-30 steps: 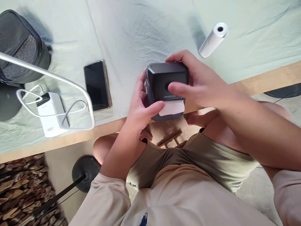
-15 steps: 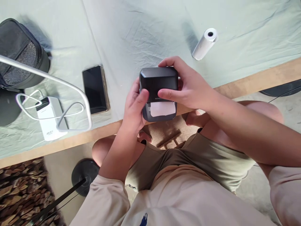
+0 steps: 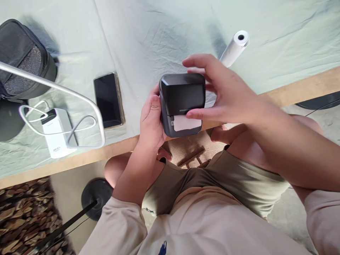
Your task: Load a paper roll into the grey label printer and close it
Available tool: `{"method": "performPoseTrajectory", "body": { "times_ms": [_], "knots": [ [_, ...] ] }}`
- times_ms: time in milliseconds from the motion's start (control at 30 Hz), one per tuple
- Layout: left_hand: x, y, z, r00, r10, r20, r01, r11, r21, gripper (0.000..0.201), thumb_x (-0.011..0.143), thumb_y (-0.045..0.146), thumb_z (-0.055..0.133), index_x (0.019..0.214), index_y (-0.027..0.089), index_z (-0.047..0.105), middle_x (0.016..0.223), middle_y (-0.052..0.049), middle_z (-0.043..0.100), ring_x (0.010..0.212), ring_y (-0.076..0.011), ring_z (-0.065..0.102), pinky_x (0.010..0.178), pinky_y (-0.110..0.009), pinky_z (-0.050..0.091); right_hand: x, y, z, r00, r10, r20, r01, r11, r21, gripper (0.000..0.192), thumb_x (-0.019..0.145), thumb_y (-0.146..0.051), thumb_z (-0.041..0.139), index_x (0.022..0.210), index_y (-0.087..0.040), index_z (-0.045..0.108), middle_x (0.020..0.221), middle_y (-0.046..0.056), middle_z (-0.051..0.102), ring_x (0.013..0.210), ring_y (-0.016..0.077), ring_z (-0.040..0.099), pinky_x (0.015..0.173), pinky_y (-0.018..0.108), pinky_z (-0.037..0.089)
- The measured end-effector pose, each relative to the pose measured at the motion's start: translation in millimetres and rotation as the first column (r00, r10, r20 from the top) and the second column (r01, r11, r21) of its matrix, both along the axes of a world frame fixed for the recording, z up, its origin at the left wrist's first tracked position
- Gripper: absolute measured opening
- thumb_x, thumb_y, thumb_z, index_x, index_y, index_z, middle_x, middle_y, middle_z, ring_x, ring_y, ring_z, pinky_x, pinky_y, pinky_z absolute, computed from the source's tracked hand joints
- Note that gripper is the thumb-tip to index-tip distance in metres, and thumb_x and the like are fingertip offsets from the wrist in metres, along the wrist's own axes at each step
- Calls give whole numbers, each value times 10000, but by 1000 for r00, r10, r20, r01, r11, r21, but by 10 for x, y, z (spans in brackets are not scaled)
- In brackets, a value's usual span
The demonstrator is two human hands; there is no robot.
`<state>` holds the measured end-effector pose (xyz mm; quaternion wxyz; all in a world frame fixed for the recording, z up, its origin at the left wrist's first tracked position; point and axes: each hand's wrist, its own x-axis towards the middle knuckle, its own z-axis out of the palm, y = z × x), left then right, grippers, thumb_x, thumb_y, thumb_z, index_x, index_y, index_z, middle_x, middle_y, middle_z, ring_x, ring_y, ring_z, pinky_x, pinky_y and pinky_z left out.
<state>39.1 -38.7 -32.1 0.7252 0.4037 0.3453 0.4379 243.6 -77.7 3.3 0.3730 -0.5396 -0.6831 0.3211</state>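
Observation:
A black label printer (image 3: 182,92) is held over the table's front edge, its lid closed. A white paper strip (image 3: 187,123) comes out of its front slot. My left hand (image 3: 152,122) is wrapped around the printer's left side, with the thumb along that edge and the other fingers hidden behind it. My right hand (image 3: 221,92) is at the right side with its fingers spread; its thumb lies over the lid's lower edge by the paper, and its index finger is raised above the top right corner.
A white paper roll (image 3: 235,47) stands back right. To the left lie a smartphone (image 3: 107,101) and a white power bank (image 3: 60,136) with a looped white cable (image 3: 79,94). A black zip case (image 3: 26,60) sits far left on the cloth-covered table (image 3: 148,46). Below is a black round base (image 3: 97,198).
My right hand has loosened from the printer and its fingers have lifted and moved right. My left thumb has shifted off the lid to the side edge. The printer has moved slightly right.

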Motion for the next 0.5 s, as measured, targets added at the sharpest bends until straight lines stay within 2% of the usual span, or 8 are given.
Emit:
{"method": "performPoseTrajectory", "body": {
  "times_ms": [33, 100, 167, 233, 300, 400, 433, 500],
  "knots": [
    [6, 3, 11, 1000, 8, 15, -8, 999, -31, 286, 1105, 467, 611, 1182, 236, 760, 1264, -81, 785, 1348, -311, 719, 1179, -441, 579, -8, -7, 15, 998, -47, 47, 44, 997, 66, 737, 788, -533, 873, 1428, -297, 592, 1548, 97, 631, 1420, 337, 618, 1084, 478, 610],
    [17, 7, 31, 998, 16, 62, -12, 997, -74, 284, 1121, 439, 566, 1142, 225, 751, 1200, -80, 799, 1403, -301, 691, 1244, -435, 542, -40, -31, 35, 978, -180, 101, 158, 968, 196, 509, 820, -536, 868, 1213, -298, 648, 1151, 64, 740, 1125, 288, 707, 907, 441, 608],
    [21, 7, 44, 994, -16, 108, 22, 998, -60, 258, 1112, 414, 571, 1121, 231, 753, 1159, -68, 806, 1480, -290, 644, 1301, -426, 497, -84, -61, 39, 954, -295, 50, 268, 917, 295, 299, 919, -486, 806, 1023, -300, 595, 743, -33, 601, 692, 192, 597, 691, 389, 506],
    [16, 2, 42, 993, -63, 101, 66, 997, -25, 180, 1066, 368, 650, 1140, 246, 758, 1171, -50, 802, 1528, -285, 606, 1319, -424, 485, -123, -86, 38, 936, -343, -75, 347, 871, 347, 286, 1010, -465, 729, 936, -299, 508, 584, -87, 439, 502, 147, 420, 586, 369, 386],
    [4, -2, 21, 994, -88, 60, 88, 996, 5, 226, 984, 382, 775, 1177, 266, 756, 1204, -37, 797, 1523, -300, 613, 1284, -426, 528, -142, -101, 45, 920, -354, -167, 391, 861, 326, 337, 1043, -507, 698, 915, -298, 466, 641, -60, 520, 541, 161, 519, 556, 366, 382],
    [-18, -1, -28, 995, -99, 25, 98, 995, 31, 359, 924, 476, 862, 1212, 288, 759, 1252, -46, 797, 1513, -329, 624, 1224, -424, 582, -130, -106, 68, 927, -327, -186, 363, 905, 220, 295, 1056, -450, 691, 919, -287, 486, 977, 38, 727, 871, 210, 742, 565, 357, 475],
    [-25, 1, -43, 994, -105, 26, 104, 994, 42, 366, 926, 486, 867, 1220, 294, 762, 1261, -48, 798, 1520, -330, 619, 1223, -423, 584, -120, -105, 74, 946, -293, -137, 317, 926, 207, 251, 1050, -402, 682, 917, -279, 508, 1058, 45, 753, 920, 207, 753, 578, 353, 488],
    [-38, 8, -65, 993, -117, 22, 115, 990, 79, 376, 941, 511, 862, 1232, 293, 765, 1293, -57, 795, 1547, -327, 595, 1240, -424, 569, -100, -106, 86, 973, -222, 66, 205, 958, 199, 135, 1016, -353, 650, 932, -273, 582, 1039, 23, 786, 844, 201, 736, 606, 369, 473]
  ]
}}
